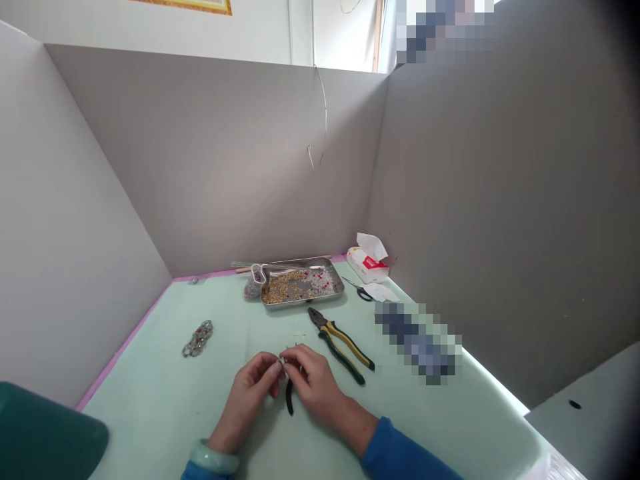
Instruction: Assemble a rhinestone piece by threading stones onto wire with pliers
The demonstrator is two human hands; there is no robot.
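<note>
My left hand point(256, 381) and my right hand point(311, 381) meet over the middle of the table. Between their fingertips they pinch a small silvery piece point(282, 361), too tiny to make out its kind. Under my right hand, a tool with a black curved handle point(289, 399) lies partly hidden. Just beyond, to the right, lie pliers point(344, 347) with green and yellow handles, their jaws pointing away from me. Off to the left rests a small heap of beaded chain point(199, 339), silvery with some red.
A metal tray point(303, 301) of gold, clear and red beads stands at the back, beside a small bag point(253, 285). Scissors point(363, 293) and a tissue pack point(369, 265) lie right of it. Grey partitions point(225, 160) enclose the table. A green object point(47, 433) stands at lower left.
</note>
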